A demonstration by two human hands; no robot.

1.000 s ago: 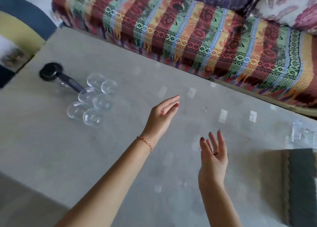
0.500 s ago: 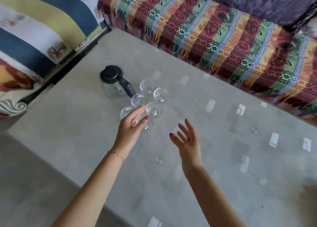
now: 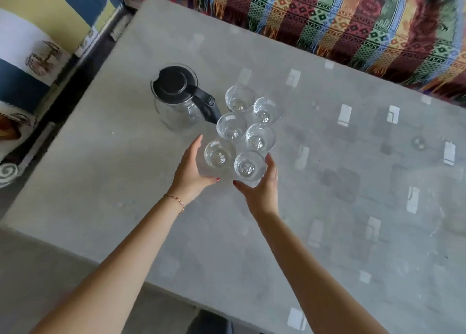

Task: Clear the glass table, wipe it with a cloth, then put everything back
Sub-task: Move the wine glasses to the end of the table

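Beside the jug (image 3: 176,99), on its handle side, six glasses (image 3: 248,129) stand upright in a tight cluster of three pairs on the worktop (image 3: 327,207). The jug is clear glass with a black lid and a black handle that points toward the cluster. The left hand (image 3: 193,172) is cupped around the near left glass (image 3: 219,154), thumb curled under its near side with a red nail showing and fingers reaching up its far side toward the jug; the palm is half open and whether it grips firmly cannot be told. The right hand (image 3: 259,185) wraps the near right glass (image 3: 249,167), thumb on the near side, fingers round the side away from the jug. A thin bracelet (image 3: 176,200) sits on the left wrist. Beyond the jug and glasses, a striped fringed blanket (image 3: 353,18) hangs along the worktop's far edge.
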